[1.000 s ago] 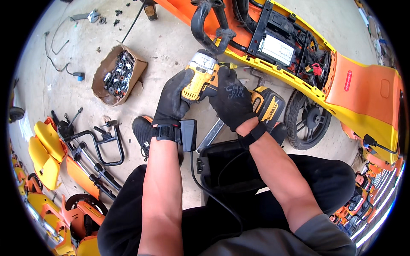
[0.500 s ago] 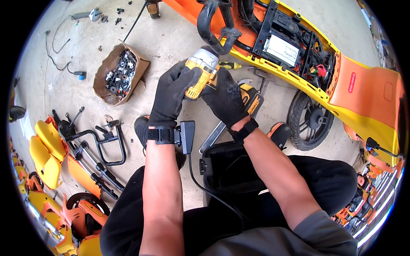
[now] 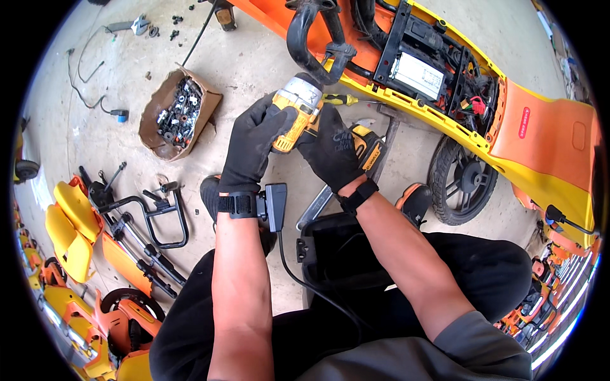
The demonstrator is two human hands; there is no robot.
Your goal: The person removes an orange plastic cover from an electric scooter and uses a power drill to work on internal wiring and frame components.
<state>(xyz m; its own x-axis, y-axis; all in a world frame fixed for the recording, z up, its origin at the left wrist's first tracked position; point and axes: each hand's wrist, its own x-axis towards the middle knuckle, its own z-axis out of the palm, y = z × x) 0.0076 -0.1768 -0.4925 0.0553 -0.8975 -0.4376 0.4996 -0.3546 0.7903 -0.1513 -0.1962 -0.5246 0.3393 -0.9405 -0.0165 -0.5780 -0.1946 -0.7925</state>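
Both my hands wear black gloves. My left hand [image 3: 254, 143] wraps round the yellow-and-silver body of a power driver [image 3: 293, 130]. My right hand [image 3: 329, 149] grips its handle, with the battery [image 3: 368, 152] showing beyond my fingers. The driver's nose points up at a black bent tube [image 3: 298, 38] on the orange-and-yellow scooter [image 3: 534, 124], close to it; whether they touch I cannot tell. A screwdriver [image 3: 343, 100] lies under the scooter's edge, beside what looks like a hammer [image 3: 387, 117]. A long metal bar [image 3: 311, 209] lies below my right hand.
A torn carton of hardware [image 3: 178, 111] stands left of the driver. An adjustable wrench [image 3: 133, 25] and cables [image 3: 95, 101] lie at the upper left. Black frame parts [image 3: 162, 216] and yellow panels [image 3: 70, 228] lie at lower left. The scooter's wheel [image 3: 467, 181] is right of my hands.
Since a second ago my hands and the driver have shifted slightly, my right forearm moving left, and more of my right shoe shows. Both hands still hold the driver.
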